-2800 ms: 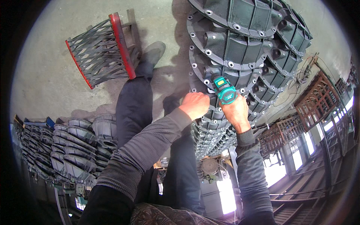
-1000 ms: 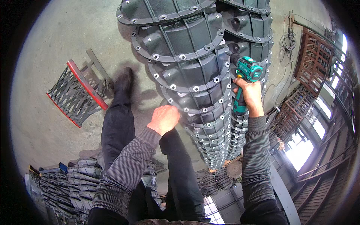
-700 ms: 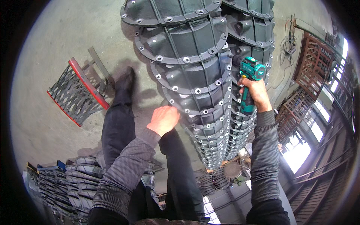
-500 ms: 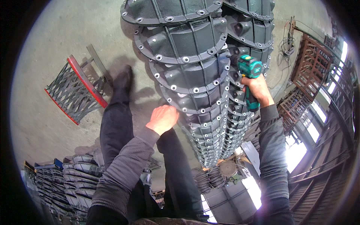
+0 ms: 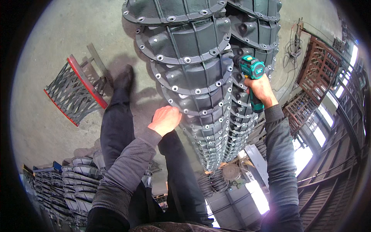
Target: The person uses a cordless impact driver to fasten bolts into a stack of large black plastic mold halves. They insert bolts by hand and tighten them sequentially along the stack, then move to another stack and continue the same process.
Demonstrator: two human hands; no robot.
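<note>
My right hand (image 5: 262,89) is wrapped round the grip of a teal and black cordless drill (image 5: 252,67). The drill's nose points left, at the right edge of a dark grey ribbed metal cover (image 5: 197,73) in a tall stack; whether its tip touches the metal is too small to tell. Bolt holes with pale rings line the flanges of these covers. My left hand (image 5: 166,119) is closed in a fist beside the stack's left edge, knuckles up. Its fingertips are hidden, so anything inside them cannot be seen.
A second stack of like covers (image 5: 253,29) stands close on the right. On the concrete floor to the left is a lattice frame with red edges (image 5: 87,82), near my foot (image 5: 123,77). More stacked parts (image 5: 81,178) are at lower left, rusty metal racks (image 5: 319,63) at right.
The drill and my right hand have shifted slightly left and up, the drill turning a little. The whole view has drifted slightly too. My left hand stays closed beside the stack.
</note>
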